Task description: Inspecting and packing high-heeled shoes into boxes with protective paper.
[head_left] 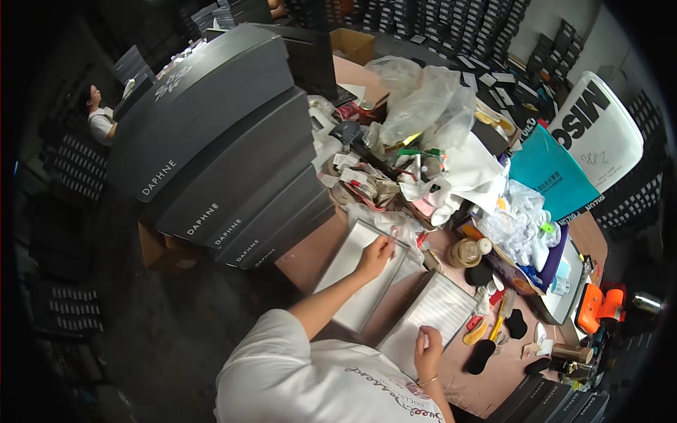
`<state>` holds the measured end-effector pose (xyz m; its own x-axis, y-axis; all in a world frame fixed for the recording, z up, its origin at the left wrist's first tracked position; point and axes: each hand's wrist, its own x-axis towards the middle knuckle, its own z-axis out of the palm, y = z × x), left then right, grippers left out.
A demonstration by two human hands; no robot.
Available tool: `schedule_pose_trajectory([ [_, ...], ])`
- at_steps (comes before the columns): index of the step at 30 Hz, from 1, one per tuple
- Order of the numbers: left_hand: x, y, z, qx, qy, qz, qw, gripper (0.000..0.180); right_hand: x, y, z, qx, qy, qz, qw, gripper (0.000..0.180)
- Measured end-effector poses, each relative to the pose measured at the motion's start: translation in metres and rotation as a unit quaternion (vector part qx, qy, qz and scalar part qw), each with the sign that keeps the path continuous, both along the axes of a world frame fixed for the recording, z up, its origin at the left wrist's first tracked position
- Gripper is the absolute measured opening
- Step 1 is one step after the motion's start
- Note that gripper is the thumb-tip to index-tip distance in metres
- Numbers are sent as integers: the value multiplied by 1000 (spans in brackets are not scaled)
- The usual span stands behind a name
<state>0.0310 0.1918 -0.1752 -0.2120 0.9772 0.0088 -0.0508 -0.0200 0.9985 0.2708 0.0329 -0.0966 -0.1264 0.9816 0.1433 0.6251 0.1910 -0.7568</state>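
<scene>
My left hand (377, 256) reaches over a shallow, white-lined box part (343, 295). Its fingers are pinched together at the far end, beside a small pinkish, clear bit too small to name. To the right lies a second box part (436, 307), covered with white, creased paper. My right hand (428, 347) is over its near right part, fingers bent toward the thumb. Whatever the right fingertips may hold cannot be made out.
Tall stacks of dark shoe boxes (233, 148) stand at left, more (557, 402) at lower right. Clutter, plastic bags (430, 99), a jar (465, 252), a brush (502, 315) and an orange tape dispenser (599, 307) crowd the table. A person (101, 116) is at far left.
</scene>
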Motion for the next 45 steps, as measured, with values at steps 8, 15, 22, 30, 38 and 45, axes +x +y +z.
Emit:
schedule_pose_trajectory([
  [8, -87, -67, -29, -21, 318, -139, 938, 13, -172, 197, 56, 76, 22, 204, 976, 22],
  [15, -90, -75, -29, -50, 431, -293, 852, 16, -318, 357, -3, 81, -175, 314, 930, 42],
  [22, -88, -82, -54, -40, 410, -244, 878, 13, -363, 413, -34, -60, -392, 389, 831, 116],
  [30, -89, -79, -51, -4, 404, -217, 889, 13, -345, 397, -71, 135, -363, 353, 852, 30],
  [38, -88, -78, -48, -19, 400, -223, 889, 14, -292, 392, -19, 169, -276, 375, 869, 33],
  [45, -90, -77, -43, -43, 396, -242, 885, 14, -228, 357, -2, 246, -299, 377, 841, 15],
])
